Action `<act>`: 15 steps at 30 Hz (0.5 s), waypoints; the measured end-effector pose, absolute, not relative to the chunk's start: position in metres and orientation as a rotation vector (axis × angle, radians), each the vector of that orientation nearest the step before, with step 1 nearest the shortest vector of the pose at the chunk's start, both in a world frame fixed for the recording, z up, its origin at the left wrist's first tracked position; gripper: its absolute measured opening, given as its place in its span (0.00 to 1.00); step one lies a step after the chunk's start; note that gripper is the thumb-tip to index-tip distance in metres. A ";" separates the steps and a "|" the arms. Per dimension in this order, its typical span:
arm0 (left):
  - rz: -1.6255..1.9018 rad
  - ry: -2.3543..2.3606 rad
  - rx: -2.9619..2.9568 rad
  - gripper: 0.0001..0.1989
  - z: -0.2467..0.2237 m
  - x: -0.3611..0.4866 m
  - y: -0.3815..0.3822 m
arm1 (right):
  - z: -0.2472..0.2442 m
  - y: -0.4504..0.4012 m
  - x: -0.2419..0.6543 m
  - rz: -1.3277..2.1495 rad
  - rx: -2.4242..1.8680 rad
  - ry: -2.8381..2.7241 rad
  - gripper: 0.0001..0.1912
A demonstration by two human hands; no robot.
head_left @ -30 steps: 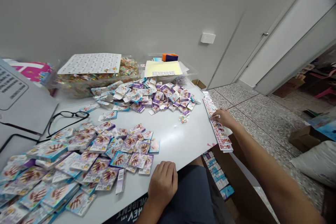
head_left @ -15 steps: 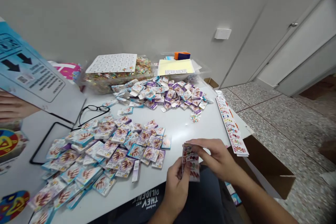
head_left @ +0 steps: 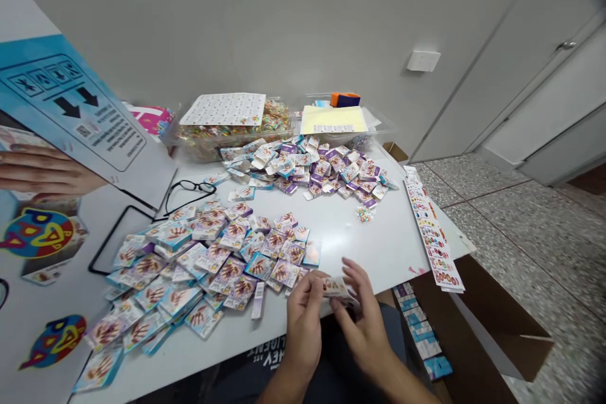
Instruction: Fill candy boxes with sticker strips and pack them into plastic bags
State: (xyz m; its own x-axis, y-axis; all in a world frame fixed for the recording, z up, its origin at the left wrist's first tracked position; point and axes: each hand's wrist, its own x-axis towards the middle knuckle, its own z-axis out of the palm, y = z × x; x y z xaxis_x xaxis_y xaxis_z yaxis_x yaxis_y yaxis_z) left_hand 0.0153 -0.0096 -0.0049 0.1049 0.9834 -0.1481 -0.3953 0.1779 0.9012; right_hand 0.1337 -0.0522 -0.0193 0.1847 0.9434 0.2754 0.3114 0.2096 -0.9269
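A small printed sticker sheet (head_left: 334,287) is bent between my two hands just above the table's front edge. My left hand (head_left: 305,312) is closed on its left end, thumb on top. The thumb and curled fingers of my right hand (head_left: 362,312) are around the right end, the index finger raised. Part of the sheet is hidden by my fingers. Left of my hands lies a heap of small filled boxes (head_left: 203,265) with pictures of painted nails. Farther back is a pile of open, flattened-looking boxes (head_left: 326,167) in blue and purple.
Long sticker strips (head_left: 433,227) lie along the table's right edge. A small clear packet (head_left: 364,213) and glasses (head_left: 192,187) are on the table. Clear tubs (head_left: 208,139) stand by the wall. A large printed carton (head_left: 108,139) is at left; an open cardboard box (head_left: 502,322) with boxes sits low right.
The sheet has gone from upright to folded and nearly level. My right hand has moved from its top edge down to its right side. The view has swung slightly left.
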 end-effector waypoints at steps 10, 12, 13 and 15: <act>1.043 0.969 1.698 0.04 -0.005 0.001 0.004 | -0.019 -0.040 0.124 1.465 -0.903 -0.604 0.26; 1.012 0.992 1.740 0.04 -0.008 0.001 0.004 | -0.016 -0.038 0.129 1.444 -0.941 -0.717 0.25; 0.992 1.005 1.793 0.04 -0.011 0.002 0.003 | -0.015 -0.036 0.132 1.404 -1.029 -0.796 0.22; 1.028 1.089 1.913 0.03 -0.018 0.004 0.002 | -0.015 -0.031 0.138 1.303 -1.211 -0.930 0.19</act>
State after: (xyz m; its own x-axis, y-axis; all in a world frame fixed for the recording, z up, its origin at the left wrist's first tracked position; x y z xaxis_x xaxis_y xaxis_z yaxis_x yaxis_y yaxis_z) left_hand 0.0043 0.0018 -0.0184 0.3323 0.8966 0.2927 0.3432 -0.4040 0.8479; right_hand 0.1376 -0.0306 -0.0148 0.0946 0.9860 -0.1373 -0.1908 -0.1174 -0.9746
